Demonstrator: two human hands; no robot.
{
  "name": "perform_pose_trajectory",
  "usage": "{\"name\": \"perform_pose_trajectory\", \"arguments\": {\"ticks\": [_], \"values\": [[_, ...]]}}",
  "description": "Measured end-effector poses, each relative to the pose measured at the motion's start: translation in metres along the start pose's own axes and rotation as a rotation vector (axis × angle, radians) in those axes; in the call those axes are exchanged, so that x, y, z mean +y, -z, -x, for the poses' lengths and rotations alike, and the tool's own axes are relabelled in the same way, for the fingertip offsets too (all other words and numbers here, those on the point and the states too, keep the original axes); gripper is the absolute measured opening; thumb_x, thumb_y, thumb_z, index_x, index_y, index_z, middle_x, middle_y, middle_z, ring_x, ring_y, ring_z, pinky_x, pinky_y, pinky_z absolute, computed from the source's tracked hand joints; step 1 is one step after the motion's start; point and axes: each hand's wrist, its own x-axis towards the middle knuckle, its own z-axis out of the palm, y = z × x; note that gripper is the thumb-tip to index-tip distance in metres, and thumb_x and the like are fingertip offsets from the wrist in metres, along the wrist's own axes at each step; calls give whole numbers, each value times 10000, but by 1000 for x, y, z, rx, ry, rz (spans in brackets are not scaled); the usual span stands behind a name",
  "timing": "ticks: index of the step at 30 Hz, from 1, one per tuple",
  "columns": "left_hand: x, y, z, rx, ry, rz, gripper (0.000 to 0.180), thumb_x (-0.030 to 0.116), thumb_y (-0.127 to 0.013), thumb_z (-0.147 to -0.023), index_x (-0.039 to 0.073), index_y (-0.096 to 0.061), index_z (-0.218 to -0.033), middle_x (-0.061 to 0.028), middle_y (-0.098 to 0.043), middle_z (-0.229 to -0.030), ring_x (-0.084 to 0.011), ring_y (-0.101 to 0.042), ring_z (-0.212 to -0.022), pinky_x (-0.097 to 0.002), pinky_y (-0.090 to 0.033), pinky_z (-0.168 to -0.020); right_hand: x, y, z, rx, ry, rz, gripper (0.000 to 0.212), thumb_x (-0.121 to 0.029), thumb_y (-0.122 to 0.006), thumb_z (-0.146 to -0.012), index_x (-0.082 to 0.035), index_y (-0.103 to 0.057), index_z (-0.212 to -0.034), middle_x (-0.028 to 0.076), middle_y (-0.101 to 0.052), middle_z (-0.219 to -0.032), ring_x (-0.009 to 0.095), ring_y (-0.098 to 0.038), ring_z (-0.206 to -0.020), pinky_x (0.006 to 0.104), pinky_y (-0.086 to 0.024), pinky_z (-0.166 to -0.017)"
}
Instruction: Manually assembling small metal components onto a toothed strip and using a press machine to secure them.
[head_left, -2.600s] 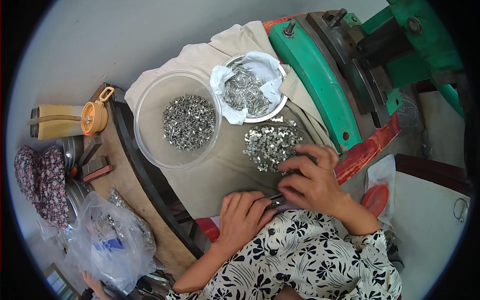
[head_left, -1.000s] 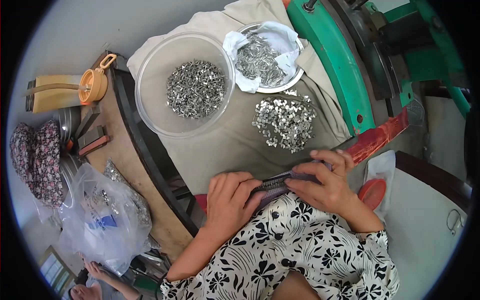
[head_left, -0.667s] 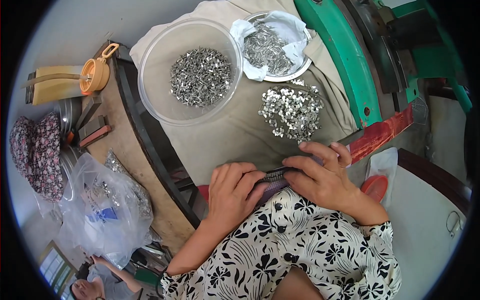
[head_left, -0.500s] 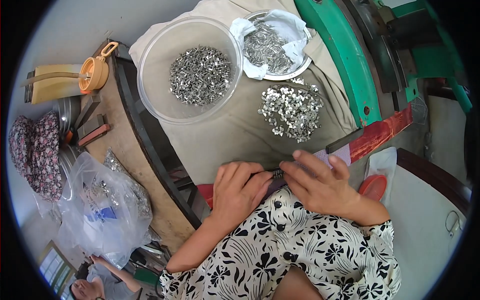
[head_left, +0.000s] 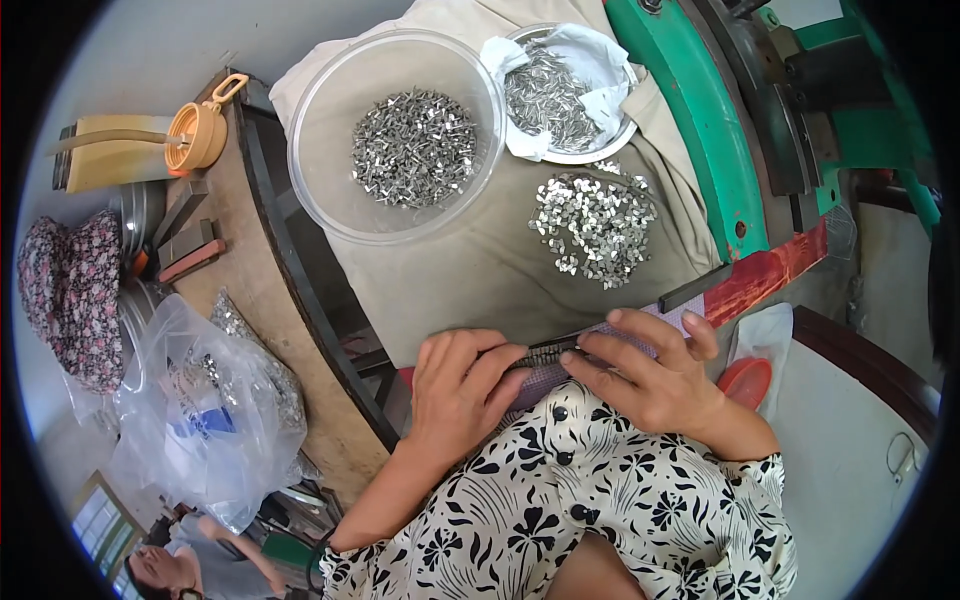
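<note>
A narrow dark strip [head_left: 547,354] with a row of small metal pieces along it lies at the cloth's near edge, in front of my patterned shirt. My left hand [head_left: 455,395] is closed round its left part, fingers bent over the top and thumb pointing along it. On the right part rests my right hand [head_left: 650,380], closed on the strip with thumb and forefinger near its middle and the other fingers higher up. Just beyond lies a loose pile of small shiny metal chips [head_left: 595,225] on the grey-green cloth [head_left: 450,285]. Both palms are hidden.
A clear plastic tub [head_left: 310,205] of small metal pieces and a paper-lined metal bowl [head_left: 628,135] of thin pins stand beyond. The green machine frame [head_left: 685,150] rises right. A plastic bag [head_left: 205,430] lies left on the wooden table [head_left: 290,350]; another person [head_left: 195,560] sits lower left.
My left hand has shifted left and the gap between my hands is wider, baring more of the strip. The whole view has shifted slightly.
</note>
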Motion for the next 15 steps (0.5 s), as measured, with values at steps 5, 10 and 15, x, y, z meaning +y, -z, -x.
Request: {"name": "perform_pose_trajectory", "arguments": {"ticks": [5,10,15], "values": [[-4,7,5,18,34,-9,290,124,-812,-710,89,-681,-967,-41,-622,-989,-255,-595,-900,-369,-435,-797,-4,-10,-15,-29,18,-31,125,-251,-645,-810,-220,-748,-872,-87,-673,-1048,161,-582,-1122,471,-125,-1132],[-4,9,6,-2,14,-31,233,111,-803,-716,87,-683,-914,-27,-621,-969,-246,-591,-891,-369,-438,-778,-9,-5,-22,-48,94,36,112,-236,-647,-801,-202,-741,-853,-87,-669,-1053,156,-577,-1161,486,-117,-1143],[-4,7,4,2,36,-22,213,100,-791,-725,90,-677,-904,-24,-615,-960,-244,-584,-888,-365,-434,-776,-18,-8,-23,-16,96,195,160,-236,-569,-834,-137,-695,-832,-38,-641,-1022,131,-528,-1215,438,-154,-1159]]}}
